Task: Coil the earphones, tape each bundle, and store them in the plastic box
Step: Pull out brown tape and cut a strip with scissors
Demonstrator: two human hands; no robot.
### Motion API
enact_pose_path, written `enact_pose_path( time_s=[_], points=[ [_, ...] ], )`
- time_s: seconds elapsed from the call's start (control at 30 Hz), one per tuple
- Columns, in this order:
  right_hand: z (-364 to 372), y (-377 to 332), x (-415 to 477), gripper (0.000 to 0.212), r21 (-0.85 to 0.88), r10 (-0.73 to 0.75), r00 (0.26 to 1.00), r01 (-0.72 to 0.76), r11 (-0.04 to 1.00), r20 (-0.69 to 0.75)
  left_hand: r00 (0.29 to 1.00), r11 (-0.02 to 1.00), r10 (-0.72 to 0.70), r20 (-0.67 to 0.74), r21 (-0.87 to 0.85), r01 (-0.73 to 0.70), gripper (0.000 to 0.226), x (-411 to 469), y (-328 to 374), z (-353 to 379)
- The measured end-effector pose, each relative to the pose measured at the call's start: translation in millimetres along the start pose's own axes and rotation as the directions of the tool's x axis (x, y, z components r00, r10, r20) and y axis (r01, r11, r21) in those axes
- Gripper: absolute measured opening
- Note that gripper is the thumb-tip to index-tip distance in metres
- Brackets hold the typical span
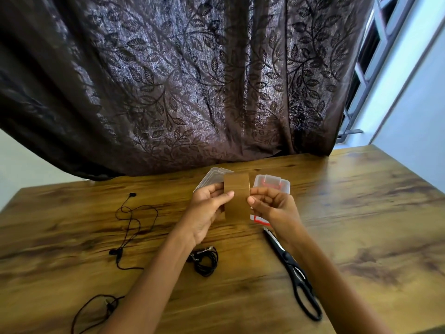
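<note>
A dark brown curtain (192, 80) with a leaf pattern hangs down to the far edge of a wooden table (361, 213). At the right, daylight comes through a window (370, 56) beside a pale wall (421, 104).

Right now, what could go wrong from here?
Both the left hand and right hand hold the brown tape, so nothing pins the coiled bundle; it may unwind.
The scissors lie beside the right forearm and could get knocked.
The loose earphones might snag the left forearm.
</note>
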State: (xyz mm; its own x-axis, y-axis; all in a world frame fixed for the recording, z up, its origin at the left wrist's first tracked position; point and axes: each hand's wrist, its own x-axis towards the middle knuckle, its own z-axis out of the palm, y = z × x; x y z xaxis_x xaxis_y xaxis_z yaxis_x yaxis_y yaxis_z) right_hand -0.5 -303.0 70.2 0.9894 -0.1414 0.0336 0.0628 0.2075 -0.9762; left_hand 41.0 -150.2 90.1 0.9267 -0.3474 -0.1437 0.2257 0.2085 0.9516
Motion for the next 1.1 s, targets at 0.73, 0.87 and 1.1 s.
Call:
enact_pose_path(
  time_s=[0.73, 0.87, 1.1],
  points=[
    [-3, -12, 19, 0.015, -0.656, -0.570, 0.786, 0.564, 0.502, 0.240, 0.991, 0.989, 0.132, 0.009, 0.072, -0.132, 0.027, -11, 8, -1],
    [-1, -10, 18, 0.018, -0.671, -0.618, 0.743, 0.597, 0.439, 0.256, 0.992, 0.988, 0.125, 0.011, 0.086, -0.126, 0.027, -12, 9, -2],
    [13, -6, 15, 0.020, -0.694, -0.651, 0.724, 0.589, 0.413, 0.228, 0.992, 0.990, 0.125, 0.019, 0.064, -0.126, 0.026, -15, 10, 1]
  ],
)
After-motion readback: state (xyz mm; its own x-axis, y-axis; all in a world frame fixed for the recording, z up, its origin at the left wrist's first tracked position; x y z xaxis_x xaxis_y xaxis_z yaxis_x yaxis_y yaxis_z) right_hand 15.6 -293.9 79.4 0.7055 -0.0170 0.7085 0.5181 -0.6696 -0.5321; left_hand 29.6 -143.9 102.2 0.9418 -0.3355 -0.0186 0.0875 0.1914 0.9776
